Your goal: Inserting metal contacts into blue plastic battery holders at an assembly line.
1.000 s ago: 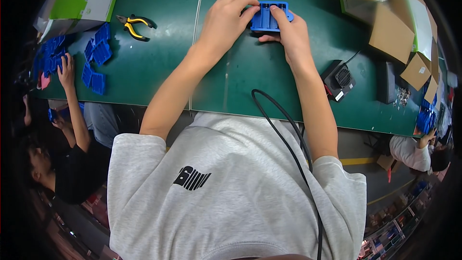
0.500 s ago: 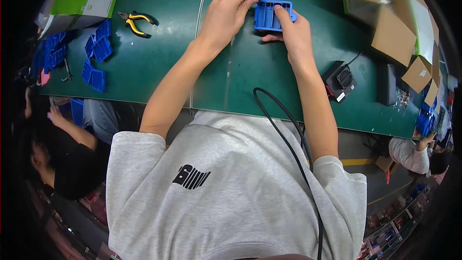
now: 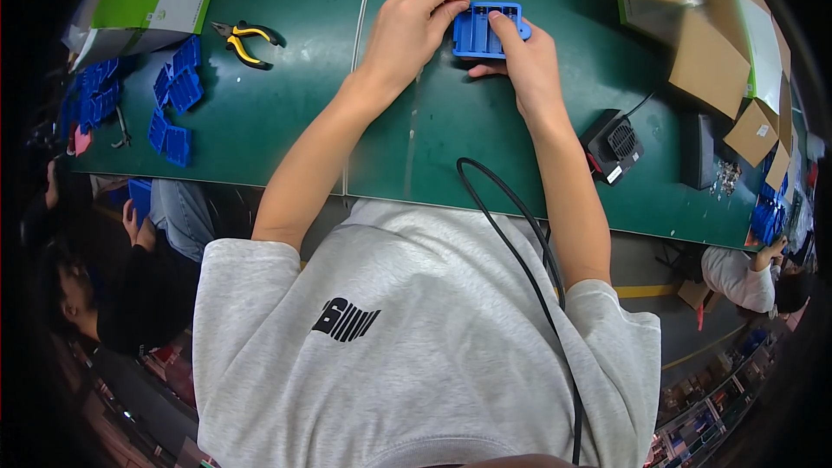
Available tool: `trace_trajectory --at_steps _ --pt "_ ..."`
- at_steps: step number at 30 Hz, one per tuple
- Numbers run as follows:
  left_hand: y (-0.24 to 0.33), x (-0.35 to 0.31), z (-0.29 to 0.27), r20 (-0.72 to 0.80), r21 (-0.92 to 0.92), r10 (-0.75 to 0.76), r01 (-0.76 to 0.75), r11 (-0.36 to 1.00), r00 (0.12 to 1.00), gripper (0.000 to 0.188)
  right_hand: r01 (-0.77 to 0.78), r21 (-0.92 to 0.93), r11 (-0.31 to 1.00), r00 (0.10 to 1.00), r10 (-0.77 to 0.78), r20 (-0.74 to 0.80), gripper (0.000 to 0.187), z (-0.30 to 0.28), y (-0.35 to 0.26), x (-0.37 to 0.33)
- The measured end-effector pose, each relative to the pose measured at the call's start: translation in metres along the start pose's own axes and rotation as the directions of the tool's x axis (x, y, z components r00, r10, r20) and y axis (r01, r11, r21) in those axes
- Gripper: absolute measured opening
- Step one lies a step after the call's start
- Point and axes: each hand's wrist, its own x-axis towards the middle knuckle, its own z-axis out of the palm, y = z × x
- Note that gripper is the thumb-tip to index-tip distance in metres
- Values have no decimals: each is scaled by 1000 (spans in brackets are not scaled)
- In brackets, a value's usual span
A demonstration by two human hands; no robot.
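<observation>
Because the tray (image 3: 474, 37) sits in the right hand (image 3: 533, 67), I can place it plainly: over the tabletop (image 3: 303, 121), open side up. The right hand pinches the tray at its right side, thumb laid over the face and fingers beneath. The left hand (image 3: 410, 28), at the tray's upper left corner, has thumb and fingertips pressed together; I cannot tell whether they grip the rim or some small part. Nor can I determine whether the tray touches the tabletop.

On handling, I judge the tray light and stiff, probably moulded plastic, smooth enough to slip under a loose grip. Its thin dividers and the dark springs (image 3: 484, 10) along its far end seem the most fragile; I would keep pressure off them. Recommended hold: the outer side walls, supported from below, with the tab (image 3: 525, 30) on the tray's right as secondary purchase. Pliers (image 3: 232, 37) lie well left of the tray; a black fan (image 3: 619, 140) stands right of it, closer to the body.
</observation>
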Motion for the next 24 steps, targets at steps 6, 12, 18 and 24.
trace_trajectory --at_steps 6,12,18,24 --pt "1 -1 1 40 -233 -209 213 949 977 13 48 -1 999 999 -48 2 35 1 1 2" --pt "-1 4 0 278 -684 -456 508 524 845 25 243 -92 966 968 -247 -42 34 11 3 -4" --pt "3 4 -7 283 -718 -497 525 456 820 28 491 -531 691 818 -575 9 38 7 8 -2" --pt "1 4 -8 510 -846 -328 533 -21 795 23 735 -599 317 497 -853 158 40 9 14 5"
